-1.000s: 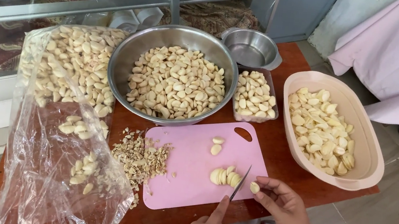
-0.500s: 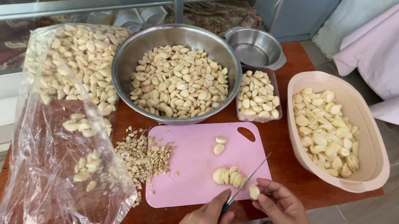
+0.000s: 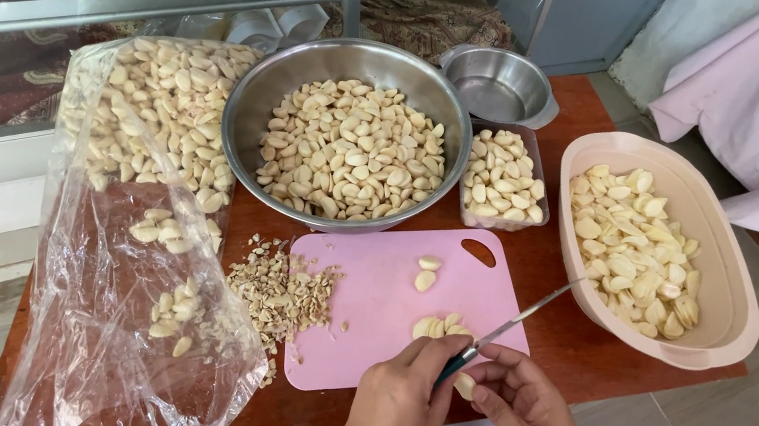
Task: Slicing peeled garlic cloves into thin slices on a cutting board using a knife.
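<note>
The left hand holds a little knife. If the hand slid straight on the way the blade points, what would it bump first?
Probably the tan oval bowl of garlic. The left hand aims the knife up and right, its tip near that bowl's rim, though depth is hard to judge.

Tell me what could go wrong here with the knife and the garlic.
The knife is worked in the air against a garlic clove pinched in the right hand, so a slip could nick a finger. The beige tub overhangs the table edge and might tip if bumped.
</note>
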